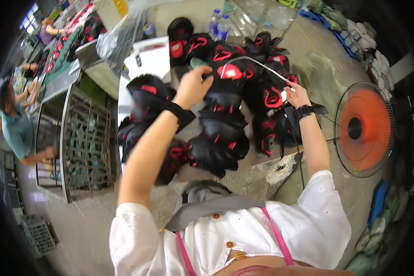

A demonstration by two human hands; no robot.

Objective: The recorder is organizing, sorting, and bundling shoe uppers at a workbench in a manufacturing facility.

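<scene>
Piles of black, rounded fabric pieces with red trim, cap-like in shape (pixel 218 152), cover the table in front of me. My right hand (pixel 297 95) is closed at the right side of the piles. From its fingers a thin white strip (pixel 257 60) arches leftward over the pieces, its far end by a red patch (pixel 230 71) with a white label. My left hand (pixel 194 87) hovers above the piles, thumb and fingers apart, with nothing visible between them. Just beyond its fingertips lies a small dark green piece (pixel 198 62).
A white box (pixel 149 57) and two plastic bottles (pixel 218 26) stand at the table's far side. An orange-bladed fan (pixel 364 129) is on the right. Leftward are a metal rack (pixel 88 138) and a person in a teal shirt (pixel 20 124). Sacks line the far right.
</scene>
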